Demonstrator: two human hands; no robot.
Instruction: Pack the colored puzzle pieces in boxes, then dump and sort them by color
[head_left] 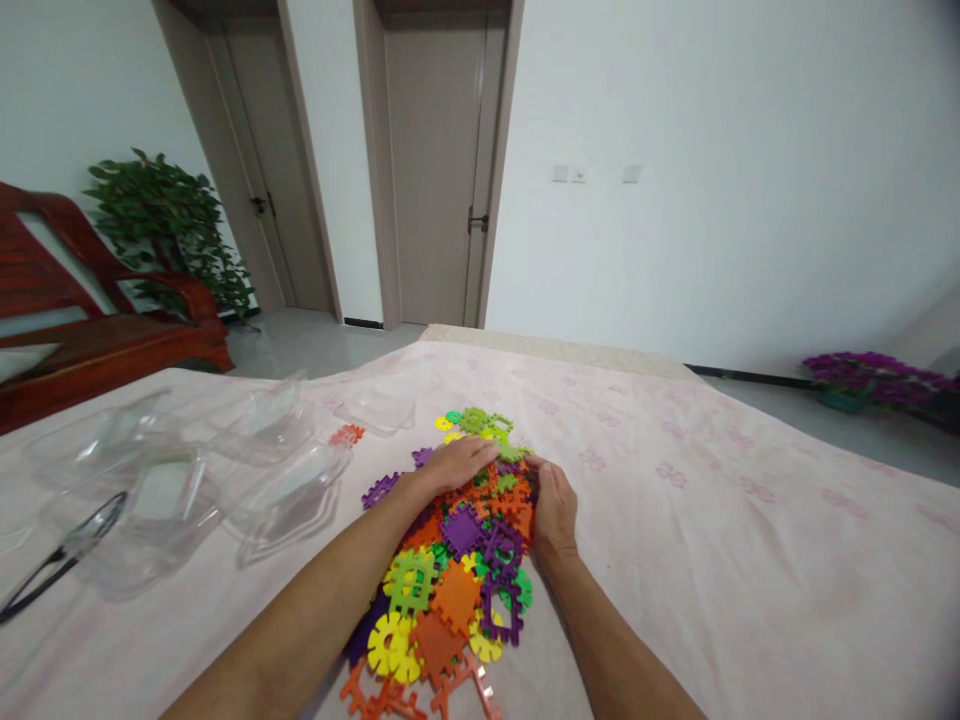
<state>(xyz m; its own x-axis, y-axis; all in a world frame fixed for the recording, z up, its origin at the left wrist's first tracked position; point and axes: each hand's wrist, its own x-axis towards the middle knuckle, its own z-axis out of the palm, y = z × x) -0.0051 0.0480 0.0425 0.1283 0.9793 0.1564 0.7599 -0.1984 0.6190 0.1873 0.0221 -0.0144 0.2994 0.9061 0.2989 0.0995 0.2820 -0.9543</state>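
Observation:
A heap of interlocking plastic building pieces in orange, purple, green and yellow (pixel 463 530) stretches across the cloth in front of me. My left hand (pixel 463 464) rests over the far part of the heap, fingers stretched out and together across the pieces. Cupped along the heap's right side is my right hand (pixel 555 502), its fingers loosely bent against the edge pieces; some fingertips are hidden. Lime-green pieces (pixel 475 420) lie just beyond my hands. Closer to me are a purple square frame (pixel 501 608), orange squares (pixel 456 597) and yellow notched discs (pixel 394 645).
Several clear plastic containers (pixel 296 490) lie at the left, with a slim black-edged object (pixel 64 560) among them. A small orange-red piece (pixel 347 434) sits apart from the heap. The pale pink flowered cloth (pixel 675 560) covers the surface. A wooden bench (pixel 112 330) stands at far left.

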